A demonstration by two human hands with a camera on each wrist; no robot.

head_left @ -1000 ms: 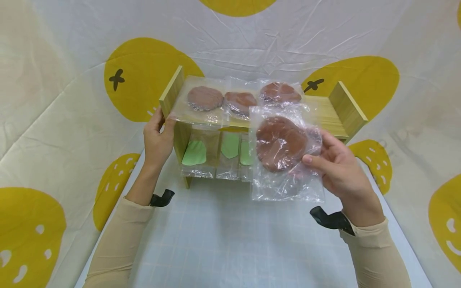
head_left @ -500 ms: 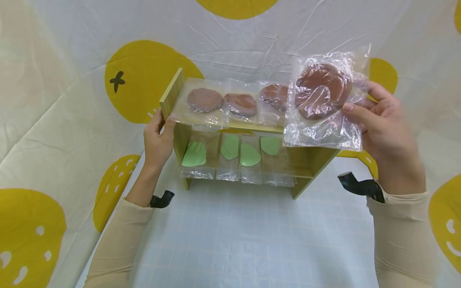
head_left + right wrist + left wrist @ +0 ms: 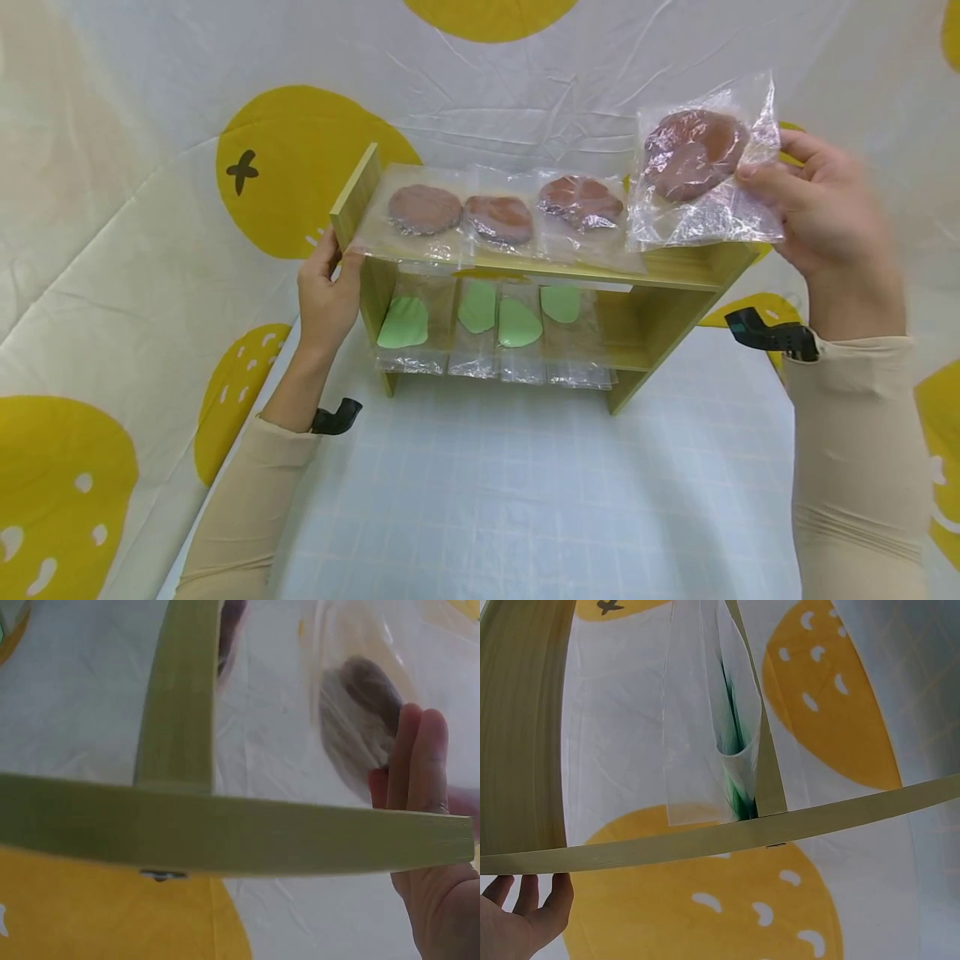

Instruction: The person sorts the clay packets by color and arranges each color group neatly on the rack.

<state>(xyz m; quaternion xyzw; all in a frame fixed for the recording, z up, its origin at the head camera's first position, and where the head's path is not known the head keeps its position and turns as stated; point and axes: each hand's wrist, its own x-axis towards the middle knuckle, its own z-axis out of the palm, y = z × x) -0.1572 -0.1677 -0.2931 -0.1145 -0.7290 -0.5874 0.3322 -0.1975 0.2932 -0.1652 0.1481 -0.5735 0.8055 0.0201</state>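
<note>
My right hand [image 3: 836, 217] pinches the right edge of a clear plastic bag [image 3: 675, 225] holding a flat, round reddish-brown patty [image 3: 693, 154]. The bag hangs tilted above the right end of a small two-tier wooden shelf [image 3: 682, 267]. In the right wrist view, the fingers [image 3: 429, 754] lie against the bagged patty beyond the side panel [image 3: 300, 832]. My left hand [image 3: 328, 300] grips the shelf's left side panel [image 3: 354, 200], thumb toward the front. In the left wrist view, its fingertips [image 3: 559, 889] touch that panel's outer side.
Three bagged patties [image 3: 426, 208] lie in a row on the top tier. Several bags with flat green pieces [image 3: 519, 323] stand along the lower tier, from its left end. A pale blue checked cloth [image 3: 510, 500] covers the table. White fabric with yellow shapes [image 3: 300, 167] hangs around it.
My right hand has carried the bagged patty rightward and up from in front of the shelf to above its right end. My left hand stays on the side panel.
</note>
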